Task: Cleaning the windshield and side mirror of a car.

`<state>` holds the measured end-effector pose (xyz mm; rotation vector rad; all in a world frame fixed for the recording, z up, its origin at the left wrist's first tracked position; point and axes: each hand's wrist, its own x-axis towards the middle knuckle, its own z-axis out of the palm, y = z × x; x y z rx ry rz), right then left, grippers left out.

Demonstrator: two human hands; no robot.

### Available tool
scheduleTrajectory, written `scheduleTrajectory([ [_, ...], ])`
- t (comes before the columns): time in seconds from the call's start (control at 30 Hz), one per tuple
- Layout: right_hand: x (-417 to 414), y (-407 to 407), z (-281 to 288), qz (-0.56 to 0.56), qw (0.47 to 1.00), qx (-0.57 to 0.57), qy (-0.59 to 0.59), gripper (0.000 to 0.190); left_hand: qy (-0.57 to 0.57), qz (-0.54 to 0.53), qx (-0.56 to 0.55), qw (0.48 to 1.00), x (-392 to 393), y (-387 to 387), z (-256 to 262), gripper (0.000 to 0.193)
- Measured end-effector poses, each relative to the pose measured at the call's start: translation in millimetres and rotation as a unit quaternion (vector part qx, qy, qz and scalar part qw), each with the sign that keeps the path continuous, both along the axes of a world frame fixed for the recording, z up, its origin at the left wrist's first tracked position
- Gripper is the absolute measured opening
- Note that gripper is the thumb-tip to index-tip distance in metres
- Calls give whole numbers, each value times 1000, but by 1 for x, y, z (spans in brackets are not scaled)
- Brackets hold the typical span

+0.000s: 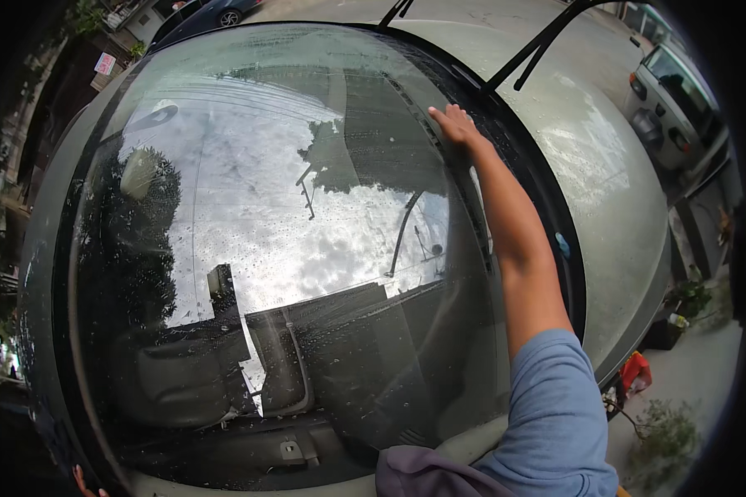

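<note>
A car windshield (pixel 360 248) with water drops and streaks fills the view, reflecting sky and trees. My right arm, in a blue sleeve, reaches across it from the lower right. At its upper right part, beside the black cowl (pixel 534 186), is my right hand (pixel 457 124), with one finger spread from the others; its palm is hidden. Only a few fingers of my left hand (pixel 86 481) show at the lower left rim, by the car's roof edge. Purple-grey fabric (pixel 429 473) lies at the bottom, near my sleeve.
Two wiper arms, the nearer wiper arm (pixel 522 56) and a farther one (pixel 398 11), stand raised off the glass. A small blue object (pixel 562 245) lies on the cowl. Beyond the wet hood (pixel 597 161) is a parked vehicle (pixel 677 105); a dark car (pixel 205 18) stands at the top.
</note>
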<state>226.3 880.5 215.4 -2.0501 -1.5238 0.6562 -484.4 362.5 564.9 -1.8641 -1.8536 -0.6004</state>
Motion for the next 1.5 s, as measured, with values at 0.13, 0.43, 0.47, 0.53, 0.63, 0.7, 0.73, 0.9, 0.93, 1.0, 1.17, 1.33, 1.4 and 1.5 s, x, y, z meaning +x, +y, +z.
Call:
scheduleTrajectory([
  [0.13,80,-68,-57,-152,987,-46,-6,99,-25,-12,-1,1000,6,8,1,60],
  [0.43,-370,-138,205,314,906,259,114,102,-37,14,-24,999,-78,-12,-11,56],
  [0.47,-365,-157,201,325,902,261,114,101,-38,12,-19,999,-78,0,-17,58],
  [0.53,-327,-168,176,323,901,259,127,99,-27,17,-10,999,-77,-10,-10,57],
  [0.63,-151,-167,71,131,976,172,21,94,-12,21,-10,1000,-69,-11,-4,55],
  [0.7,-17,-209,-5,-18,998,51,14,94,-25,-6,1,1000,-71,-5,-9,53],
  [0.73,29,-238,-37,-78,997,9,25,95,-27,-15,3,1000,-68,1,-11,52],
  [0.9,-79,-267,13,18,994,104,33,99,-7,-23,4,1000,-59,-4,-8,50],
  [0.93,-132,-267,45,81,984,152,33,98,-4,-30,2,1000,-61,-3,-9,51],
  [1.0,-236,-291,115,204,947,237,68,98,-1,-38,1,999,-67,-2,-12,51],
  [1.17,-320,-399,149,364,875,296,121,96,21,-38,1,999,-74,-3,-13,49],
  [1.33,-69,-380,2,50,992,114,-5,81,20,-18,40,999,-67,-1,-4,47],
  [1.4,3,-420,-56,-66,997,47,9,79,15,7,59,998,-47,10,-18,46],
  [1.5,-80,-491,-35,45,992,120,-2,72,15,33,68,997,-43,2,-12,46],
])
